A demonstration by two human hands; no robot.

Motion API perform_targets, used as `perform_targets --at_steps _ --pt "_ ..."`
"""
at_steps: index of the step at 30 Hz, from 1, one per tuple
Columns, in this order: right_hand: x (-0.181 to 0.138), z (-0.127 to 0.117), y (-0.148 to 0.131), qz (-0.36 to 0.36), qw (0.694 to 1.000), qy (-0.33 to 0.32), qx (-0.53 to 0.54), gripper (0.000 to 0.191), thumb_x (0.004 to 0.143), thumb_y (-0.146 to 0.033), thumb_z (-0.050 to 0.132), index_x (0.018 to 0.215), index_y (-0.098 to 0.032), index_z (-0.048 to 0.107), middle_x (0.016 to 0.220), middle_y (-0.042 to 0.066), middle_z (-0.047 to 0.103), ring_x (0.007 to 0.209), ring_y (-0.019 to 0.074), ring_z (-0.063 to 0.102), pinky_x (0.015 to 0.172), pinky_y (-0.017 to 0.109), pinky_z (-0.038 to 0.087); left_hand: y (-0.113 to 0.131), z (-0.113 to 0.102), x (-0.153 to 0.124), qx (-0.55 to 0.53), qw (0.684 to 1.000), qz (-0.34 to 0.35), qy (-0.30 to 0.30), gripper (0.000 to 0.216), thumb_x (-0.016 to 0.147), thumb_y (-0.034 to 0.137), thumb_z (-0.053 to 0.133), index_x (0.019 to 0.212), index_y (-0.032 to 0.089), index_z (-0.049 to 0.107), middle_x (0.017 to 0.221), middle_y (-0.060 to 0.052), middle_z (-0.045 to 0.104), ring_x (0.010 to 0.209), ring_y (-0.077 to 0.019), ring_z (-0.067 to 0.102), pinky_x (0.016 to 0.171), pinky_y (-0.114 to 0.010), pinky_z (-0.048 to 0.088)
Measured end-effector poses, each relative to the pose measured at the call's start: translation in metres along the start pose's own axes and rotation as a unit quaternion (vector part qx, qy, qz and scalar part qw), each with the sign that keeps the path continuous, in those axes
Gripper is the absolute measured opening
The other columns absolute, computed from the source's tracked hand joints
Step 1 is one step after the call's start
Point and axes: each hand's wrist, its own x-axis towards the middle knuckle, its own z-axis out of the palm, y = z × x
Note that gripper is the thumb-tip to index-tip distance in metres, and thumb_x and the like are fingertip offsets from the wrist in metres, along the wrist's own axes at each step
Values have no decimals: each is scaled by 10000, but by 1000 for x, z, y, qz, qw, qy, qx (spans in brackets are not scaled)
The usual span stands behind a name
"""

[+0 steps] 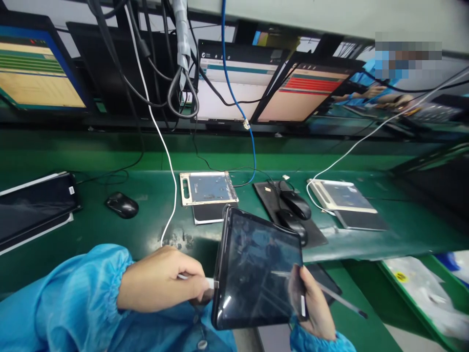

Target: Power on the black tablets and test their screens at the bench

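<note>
Left hand (pixel 161 278) pinches the white cable plug (pixel 210 283) at the glossy black tablet's (pixel 258 274) edge; right hand (pixel 311 303) grips the opposite edge. Angled plug could jam, or tablet slip.

Tablet (pixel 258 274) nearest the viewer, tilted, held above the front edge of the table (pixel 154 225); left hand (pixel 161 286) at its left edge, right hand (pixel 313 303) at its right edge. Behind the tablet on the table: a tray (pixel 208 187). Left of that a mouse (pixel 122 204), further left a second tablet (pixel 34 208). Right of the tray two mice (pixel 295 210) on a pad, then another tray (pixel 342 195). Monitors (pixel 256 90) stand behind along the back.
</note>
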Motion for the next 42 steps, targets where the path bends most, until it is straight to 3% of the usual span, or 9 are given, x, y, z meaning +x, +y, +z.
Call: perform_targets --at_steps 3,7,17,23,26,34,39,42 --pt "-7 11 -7 13 996 71 56 363 621 -523 820 883 -293 719 880 -19 760 828 268 721 721 351 636 0 -2 -1 21 1000 3 -1 356 911 341 479 679 193 705 596 41 620 554 -90 510 555 -206 349" --pt "-7 14 -11 9 996 67 53 361 619 -503 835 859 -256 725 866 -13 762 672 220 715 563 290 621 -2 -4 -1 30 1000 9 -1 350 922 327 467 685 201 690 638 48 645 590 -82 541 580 -192 359" --pt "-8 20 -17 19 990 80 112 347 519 -414 904 762 -244 723 685 -50 722 493 127 628 430 175 526 -8 -3 -1 74 997 21 -2 362 940 340 458 657 202 637 583 67 553 567 -68 501 568 -196 334" --pt "-16 21 -40 40 992 107 55 708 503 -509 866 1119 -222 668 849 35 756 721 277 717 570 318 590 -10 -4 2 123 992 2 -10 387 951 359 434 629 206 586 543 74 516 540 -69 480 587 -204 323" --pt "-19 23 -52 45 990 130 40 810 454 -513 874 1173 -222 642 869 47 756 781 315 718 600 343 597 -15 -3 3 115 993 -21 -2 392 957 377 410 643 207 572 510 71 538 523 -76 516 599 -190 354" --pt "-23 27 -71 43 994 100 -6 783 563 -532 820 1251 -231 599 969 80 746 764 319 720 582 354 599 -24 3 8 77 995 -64 -5 351 924 339 414 630 211 557 483 67 548 512 -93 547 614 -183 399" --pt "-16 27 -71 51 989 133 -40 778 555 -542 783 1234 -213 592 908 78 749 775 335 716 573 372 601 -34 2 19 34 997 -76 8 327 904 319 398 634 214 550 473 63 586 487 -108 570 615 -191 437" --pt "-5 32 -68 31 989 129 -60 721 555 -558 788 1164 -211 619 927 65 745 812 312 711 617 345 600 -46 -9 29 64 996 -67 -14 332 905 315 390 680 214 612 626 28 694 634 -143 653 694 -224 455"
